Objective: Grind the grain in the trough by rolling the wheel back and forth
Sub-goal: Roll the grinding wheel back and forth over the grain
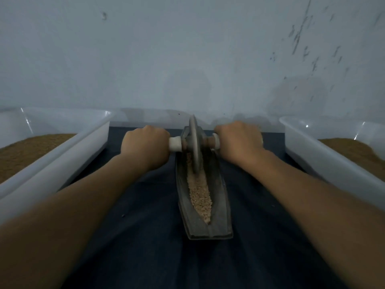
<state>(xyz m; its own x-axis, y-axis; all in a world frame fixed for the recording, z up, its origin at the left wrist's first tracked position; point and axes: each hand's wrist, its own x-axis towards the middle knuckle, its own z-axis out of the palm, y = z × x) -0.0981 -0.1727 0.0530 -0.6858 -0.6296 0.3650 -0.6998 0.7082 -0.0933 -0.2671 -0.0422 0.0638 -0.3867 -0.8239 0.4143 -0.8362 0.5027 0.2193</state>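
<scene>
Both fists are wrapped tight: left hand [145, 147] round the white handle [175, 143] at nine o'clock of the wheel [193, 142], right hand [239, 142] on its twin at three. The metal wheel stands upright in the boat-shaped trough [220, 215], up at its twelve o'clock end near the wall [187, 59]. Pale grain [201, 197] lies in the groove toward six o'clock. That disc looks heavy and rigid, its thin rim liable to tip, so even pressure on both axle grips seems right. The trough rests on dark cloth [135, 215], white tubs [83, 142] of brown meal at nine and three.

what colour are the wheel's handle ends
White handle ends, best seen in the head view beside the left hand.
</scene>
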